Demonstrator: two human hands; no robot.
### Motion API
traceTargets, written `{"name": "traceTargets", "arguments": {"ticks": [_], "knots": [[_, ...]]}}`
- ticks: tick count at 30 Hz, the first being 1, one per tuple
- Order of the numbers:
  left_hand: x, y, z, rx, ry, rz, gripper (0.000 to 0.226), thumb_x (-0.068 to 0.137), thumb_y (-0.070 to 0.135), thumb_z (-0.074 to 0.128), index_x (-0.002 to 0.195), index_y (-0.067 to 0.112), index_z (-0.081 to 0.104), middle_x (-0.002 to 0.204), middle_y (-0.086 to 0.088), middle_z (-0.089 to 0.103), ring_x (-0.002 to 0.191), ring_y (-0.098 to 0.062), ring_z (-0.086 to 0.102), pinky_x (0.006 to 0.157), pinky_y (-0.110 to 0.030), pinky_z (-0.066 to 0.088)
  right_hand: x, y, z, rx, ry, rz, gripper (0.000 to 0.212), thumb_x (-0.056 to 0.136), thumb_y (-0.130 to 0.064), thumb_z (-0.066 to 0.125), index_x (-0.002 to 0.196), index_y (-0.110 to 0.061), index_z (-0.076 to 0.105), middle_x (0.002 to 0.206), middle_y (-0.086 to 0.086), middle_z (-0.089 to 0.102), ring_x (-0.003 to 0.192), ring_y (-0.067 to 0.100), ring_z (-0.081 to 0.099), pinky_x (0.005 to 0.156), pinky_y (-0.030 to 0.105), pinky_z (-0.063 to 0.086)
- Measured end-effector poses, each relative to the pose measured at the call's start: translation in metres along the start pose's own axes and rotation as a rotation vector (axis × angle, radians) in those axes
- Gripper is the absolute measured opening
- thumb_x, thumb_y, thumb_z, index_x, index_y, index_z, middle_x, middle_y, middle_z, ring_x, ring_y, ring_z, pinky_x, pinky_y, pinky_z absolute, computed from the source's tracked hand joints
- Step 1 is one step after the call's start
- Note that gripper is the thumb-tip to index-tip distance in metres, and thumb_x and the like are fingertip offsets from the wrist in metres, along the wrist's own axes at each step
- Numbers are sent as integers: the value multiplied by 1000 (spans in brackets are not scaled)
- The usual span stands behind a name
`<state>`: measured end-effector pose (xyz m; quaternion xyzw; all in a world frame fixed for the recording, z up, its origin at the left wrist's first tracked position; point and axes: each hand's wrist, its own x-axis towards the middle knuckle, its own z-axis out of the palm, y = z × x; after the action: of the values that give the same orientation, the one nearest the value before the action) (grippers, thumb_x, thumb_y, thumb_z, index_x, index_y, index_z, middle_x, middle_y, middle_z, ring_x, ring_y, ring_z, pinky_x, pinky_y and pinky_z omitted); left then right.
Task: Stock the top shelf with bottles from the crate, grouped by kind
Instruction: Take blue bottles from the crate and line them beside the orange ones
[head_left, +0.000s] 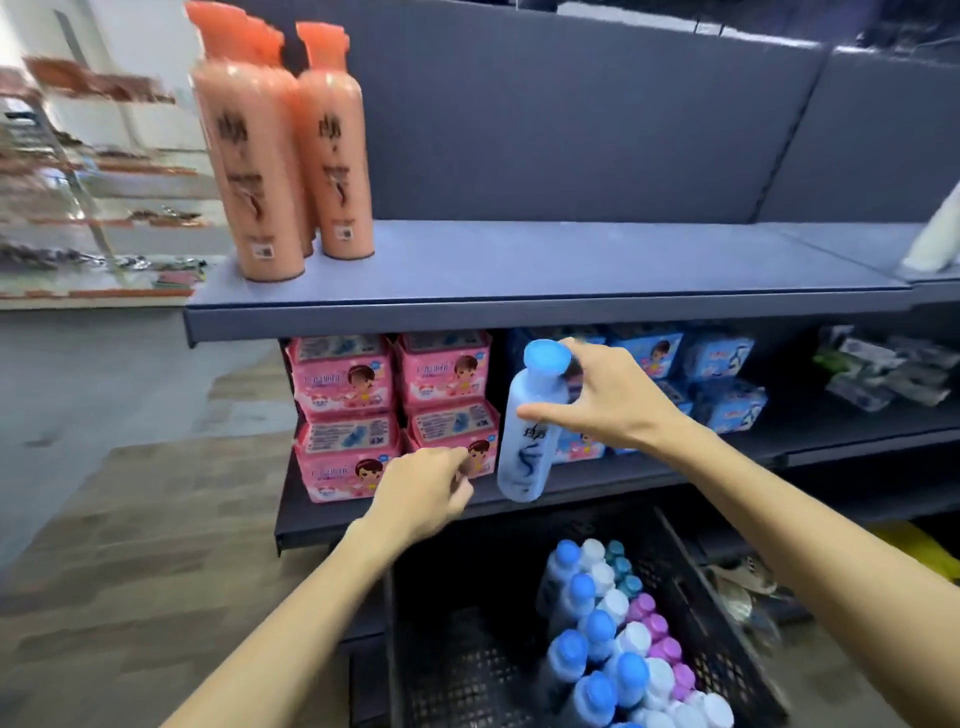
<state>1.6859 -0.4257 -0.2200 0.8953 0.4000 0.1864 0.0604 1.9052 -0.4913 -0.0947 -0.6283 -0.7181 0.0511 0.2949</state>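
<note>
From the head camera, your right hand (608, 405) gripped the blue-capped bottle (524, 447) near its neck at mid-frame, below the top shelf's (571, 270) front edge. Your left hand (421, 493) was loosely curled, holding nothing. You probably needed to lift the bottle clear of that edge, then stand it apart from the orange bottles (291, 156) at upper left.

A blue-capped pale bottle (524, 441) hangs nearly upright in the right hand (613, 400). Below the grip, the black crate (457, 665) holds upright bottles (597, 626); above-left, orange bottles (270, 171) stand on the top shelf (571, 260)
</note>
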Motion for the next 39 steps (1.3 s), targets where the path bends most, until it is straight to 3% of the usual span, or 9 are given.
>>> {"name": "traceTargets", "arguments": {"ticks": [4,9,14,19,23,26,30,39], "knots": [[5,-3,-36,48,71,60,15,84,34,50,91,23,57,84,6,66,82,-20,61,64,-33,47,17,-30,-32,31,58,-39,48,73,-59,77,97,-21,61,86,-10,68,77,10,62,71,31,52],[5,-6,-85,147,128,147,18,84,37,45,88,22,54,83,4,64,79,-20,60,64,-33,45,57,-66,-78,82,218,-96,46,75,-60,75,100,-22,65,90,-19,69,83,-4,63,68,9,47],[13,-5,-144,198,303,104,16,86,37,47,79,22,49,75,6,62,72,-18,59,56,-29,36,107,-95,-115,112,285,-156,50,81,-62,69,102,-16,67,97,-6,72,87,14,68,73,32,58],[38,2,-194,213,488,21,15,85,34,53,81,20,58,73,7,66,69,-18,60,56,-30,44,145,-111,-125,62,284,-213,47,86,-61,65,94,-15,62,86,-10,66,74,5,61,55,13,43],[64,7,-215,274,434,-25,13,83,36,51,85,25,58,75,7,67,74,-19,60,57,-29,35,169,-111,-121,43,252,-223,51,87,-61,62,97,-11,63,92,1,68,82,16,64,66,31,52],[84,11,-223,290,437,-54,13,83,37,51,84,25,58,75,7,67,73,-20,61,58,-29,40,186,-104,-117,33,225,-212,53,87,-62,62,96,-9,61,91,5,68,82,23,64,68,37,53],[105,16,-224,336,438,-69,14,83,38,50,86,26,58,77,6,67,74,-21,61,60,-30,41,208,-87,-112,48,199,-175,49,87,-61,62,96,-13,58,91,2,65,81,21,63,61,29,48],[137,20,-216,376,449,-107,16,83,38,50,87,26,59,76,6,66,71,-20,59,58,-29,36,224,-53,-92,202,223,-133,48,87,-60,63,105,-16,56,101,0,64,89,18,62,66,27,49]]}}
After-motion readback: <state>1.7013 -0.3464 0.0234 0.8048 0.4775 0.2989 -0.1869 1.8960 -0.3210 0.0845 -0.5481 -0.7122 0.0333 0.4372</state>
